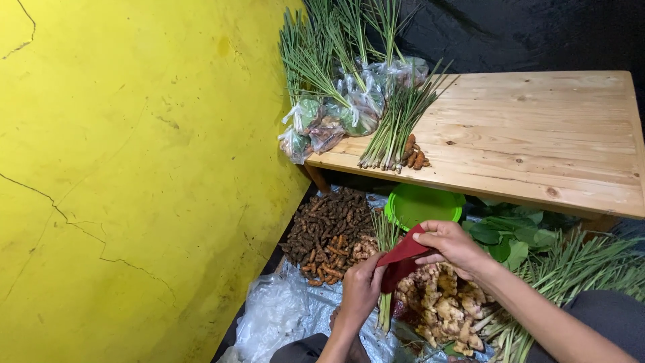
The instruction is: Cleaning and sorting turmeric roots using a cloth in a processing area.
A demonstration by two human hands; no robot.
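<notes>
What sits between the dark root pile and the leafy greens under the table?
In the head view, a green plastic basin lies between the root pile and the leafy greens.

Yellow cracked wall (pixel 121 168) showing, pale knotted wood table (pixel 537 141), green lemongrass (pixel 396 128), red bag (pixel 402 259), bright green basin (pixel 423 204), dark brown roots (pixel 329 228), beige ginger (pixel 443 306), clear silvery plastic (pixel 275 316) lying underneath.

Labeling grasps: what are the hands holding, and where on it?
Both hold a red plastic bag: left hand at its lower left edge, right hand at its upper right edge.
</notes>
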